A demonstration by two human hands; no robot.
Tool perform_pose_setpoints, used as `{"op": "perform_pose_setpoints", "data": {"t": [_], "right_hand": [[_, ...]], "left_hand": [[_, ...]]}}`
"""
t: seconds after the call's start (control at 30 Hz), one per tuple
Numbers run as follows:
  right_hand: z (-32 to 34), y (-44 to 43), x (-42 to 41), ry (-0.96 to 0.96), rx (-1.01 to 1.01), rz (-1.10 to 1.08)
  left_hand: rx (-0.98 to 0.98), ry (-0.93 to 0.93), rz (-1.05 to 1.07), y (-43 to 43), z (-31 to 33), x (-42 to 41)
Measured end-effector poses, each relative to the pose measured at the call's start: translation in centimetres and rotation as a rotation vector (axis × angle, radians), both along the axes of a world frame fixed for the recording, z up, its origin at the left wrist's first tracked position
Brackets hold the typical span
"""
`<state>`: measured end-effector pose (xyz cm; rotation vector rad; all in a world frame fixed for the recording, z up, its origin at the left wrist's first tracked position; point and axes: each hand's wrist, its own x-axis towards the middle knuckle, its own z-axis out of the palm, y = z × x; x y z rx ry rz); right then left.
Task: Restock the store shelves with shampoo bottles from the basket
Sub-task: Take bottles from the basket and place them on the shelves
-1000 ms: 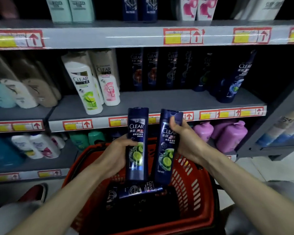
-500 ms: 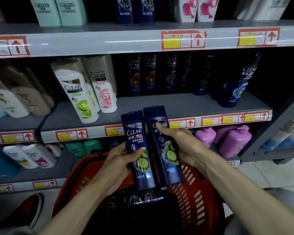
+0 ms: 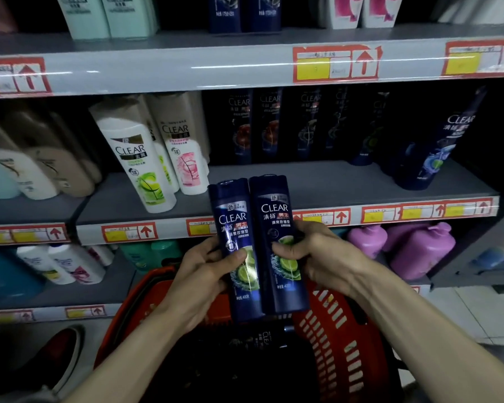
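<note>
- The left hand [image 3: 204,269] is wrapped round the lower half of the left bottle [image 3: 234,219]. Its thumb lies across the glossy front label and its fingers curl behind.
- The right hand [image 3: 317,257] grasps the right bottle [image 3: 275,210] in the same way, with the thumb pressed on the printed lime slices.
- Both bottles are slim, dark blue plastic with flat fronts, rounded shoulders and smooth flip caps. They stand upright, side by side and touching. They are held above the basket [image 3: 332,330], in front of the edge of the middle shelf [image 3: 317,181].
- The basket is hard red plastic, and its walls are cut with rows of narrow slots. Its inside is dark. One lying bottle [image 3: 264,338] shows only a few pale letters, and I cannot make out more.
- The middle shelf is a matte grey board. A row of dark bottles [image 3: 269,126] stands upright at its back, deep in shadow.
- Further left on that shelf a white bottle [image 3: 140,164] with a curved body and a green label leans beside a pink-labelled bottle [image 3: 184,152].
- Red-bordered price tags [image 3: 336,64] with yellow patches and arrows sit along the shiny shelf edges.
- On the lower shelf to the right are squat, rounded purple jugs [image 3: 416,248].
</note>
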<state>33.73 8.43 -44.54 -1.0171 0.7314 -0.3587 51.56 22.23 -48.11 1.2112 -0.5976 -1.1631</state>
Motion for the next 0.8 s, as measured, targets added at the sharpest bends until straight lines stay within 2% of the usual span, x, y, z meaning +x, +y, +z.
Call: {"op": "perform_pose_setpoints", "data": {"t": [0.2, 0.27, 0.47, 0.63, 0.8], "right_hand": [[0.5, -1.4, 0.1, -0.054, -0.138, -0.115], [1.2, -2.4, -0.1, -0.086, -0.195, -0.205], [3.5, -8.1, -2.2, -0.177, -0.44, -0.524], [4.0, -12.5, -5.8, -0.1, -0.635, -0.685], [3.3, -15.5, -7.5, -0.006, -0.676, -0.787]], "left_hand": [[-0.034, -0.096, 0.014, -0.6, 1.2, 0.7], [-0.059, -0.151, 0.034, -1.8, 2.7, 0.5], [-0.136, -0.163, 0.065, -9.2, 7.4, -1.6], [-0.121, -0.21, -0.013, -16.6, 8.7, -4.0], [-0.152, -0.36, -0.052, -23.0, 8.2, -6.7]]}}
